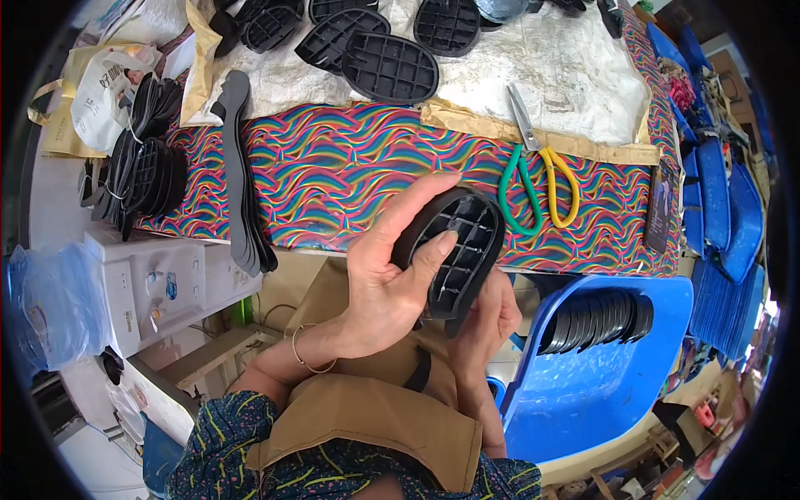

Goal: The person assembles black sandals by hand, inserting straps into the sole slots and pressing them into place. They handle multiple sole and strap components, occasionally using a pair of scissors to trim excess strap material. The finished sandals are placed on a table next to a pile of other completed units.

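Note:
My left hand (385, 283) is closed around a black shoe heel piece (473, 233), its thumb pressed on the hollow, ribbed face and its index finger stretched along the top. A black band follows the piece's outer edge, with an end showing at the bottom. My right hand (490, 321) is at the lower right side of the heel piece, fingers curled in against it; what its fingertips pinch is hidden. Just right of the piece, scissors (525, 125) with one green and one yellow handle lie on the table. Long black strips (242, 175) lie stacked to the left.
More ribbed black heel pieces (390, 68) lie on a white sheet (542, 50) at the back. A tied black bundle (154, 175) sits at the table's left. Lower right, a blue tub (575, 408) holds a row of black pieces (596, 321). Blue bins (737, 217) stand far right.

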`<state>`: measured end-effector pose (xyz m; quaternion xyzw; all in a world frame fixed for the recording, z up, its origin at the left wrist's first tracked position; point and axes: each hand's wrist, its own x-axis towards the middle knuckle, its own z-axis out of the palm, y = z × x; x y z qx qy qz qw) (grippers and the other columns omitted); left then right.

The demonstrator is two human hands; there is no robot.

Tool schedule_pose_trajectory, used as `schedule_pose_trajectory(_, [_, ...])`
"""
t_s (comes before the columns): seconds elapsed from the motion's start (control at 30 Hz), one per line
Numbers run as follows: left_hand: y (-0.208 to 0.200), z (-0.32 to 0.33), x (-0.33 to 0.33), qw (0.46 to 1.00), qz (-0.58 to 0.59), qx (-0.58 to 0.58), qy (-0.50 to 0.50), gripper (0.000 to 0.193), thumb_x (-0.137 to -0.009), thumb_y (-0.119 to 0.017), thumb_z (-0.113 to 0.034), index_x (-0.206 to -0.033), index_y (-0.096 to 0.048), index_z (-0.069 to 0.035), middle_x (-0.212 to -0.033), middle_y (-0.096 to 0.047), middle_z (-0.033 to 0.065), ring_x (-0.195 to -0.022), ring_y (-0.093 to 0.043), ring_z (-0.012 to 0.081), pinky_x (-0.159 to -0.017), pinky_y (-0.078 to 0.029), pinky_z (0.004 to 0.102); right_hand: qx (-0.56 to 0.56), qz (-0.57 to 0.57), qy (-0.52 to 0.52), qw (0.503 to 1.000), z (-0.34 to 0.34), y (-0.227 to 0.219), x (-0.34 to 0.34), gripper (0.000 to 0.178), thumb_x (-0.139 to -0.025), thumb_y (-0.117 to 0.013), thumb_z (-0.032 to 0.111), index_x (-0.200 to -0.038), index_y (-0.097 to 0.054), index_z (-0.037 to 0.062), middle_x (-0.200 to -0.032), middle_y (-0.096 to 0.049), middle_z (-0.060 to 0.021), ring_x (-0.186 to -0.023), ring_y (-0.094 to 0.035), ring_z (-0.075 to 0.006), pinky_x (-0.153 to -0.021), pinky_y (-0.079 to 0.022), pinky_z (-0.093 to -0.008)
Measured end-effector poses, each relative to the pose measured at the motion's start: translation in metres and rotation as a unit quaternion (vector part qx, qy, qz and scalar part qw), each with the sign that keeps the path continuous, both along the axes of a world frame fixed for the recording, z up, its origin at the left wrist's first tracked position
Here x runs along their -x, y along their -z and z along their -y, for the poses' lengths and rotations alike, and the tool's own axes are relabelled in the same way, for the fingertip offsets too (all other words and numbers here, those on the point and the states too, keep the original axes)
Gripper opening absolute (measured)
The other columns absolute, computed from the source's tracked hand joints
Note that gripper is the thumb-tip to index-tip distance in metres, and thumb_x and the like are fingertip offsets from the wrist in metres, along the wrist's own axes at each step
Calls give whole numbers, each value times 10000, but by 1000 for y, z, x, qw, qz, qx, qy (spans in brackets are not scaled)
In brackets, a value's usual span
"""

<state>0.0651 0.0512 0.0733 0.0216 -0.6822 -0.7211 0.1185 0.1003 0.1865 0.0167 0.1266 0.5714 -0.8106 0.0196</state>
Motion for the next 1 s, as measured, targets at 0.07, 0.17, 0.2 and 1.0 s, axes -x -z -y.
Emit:
schedule_pose_trajectory(0.07, [4, -1, 3, 1000, -4, 7, -3, 462, -905, -630, 45, -1350, -508, 32, -1241, -599, 98, -1133, -587, 159, -987, -462, 297, -91, -4, -41, 995, 1, -17, 3, 216, -994, -539, 80, -1131, -635, -57, -1041, -691, -66, -924, -613, -77, -831, -482, -221])
schedule_pose_trajectory(0.17, [7, -2, 8, 1000, -6, -14, -10, 462, -901, -636, 39, -1347, -515, 28, -1239, -602, 97, -1122, -590, 151, -977, -465, 290, -120, 24, -104, 987, -9, -20, 4, 347, -982, -544, 41, -1307, -563, -80, -1134, -685, -102, -985, -613, -107, -873, -482, -243])
schedule_pose_trajectory(0.2, [7, 0, 9, 1000, 0, -17, -5, 461, -899, -640, 35, -1344, -520, 28, -1238, -604, 95, -1119, -591, 147, -975, -466, 287, -108, 36, -116, 987, -12, -22, 5, 348, -977, -544, 25, -1310, -561, -77, -1126, -688, -108, -986, -616, -110, -872, -490, -255])
schedule_pose_trajectory(1.0, [8, -10, 6, 994, 39, -103, 1, 427, -895, -640, 13, -1315, -566, 16, -1226, -634, 95, -1074, -620, 133, -941, -488, 275, -279, 11, -138, 950, -13, -25, -20, 274, -1000, -485, -16, -1260, -565, -55, -1073, -657, -46, -930, -583, -84, -810, -469, -211])
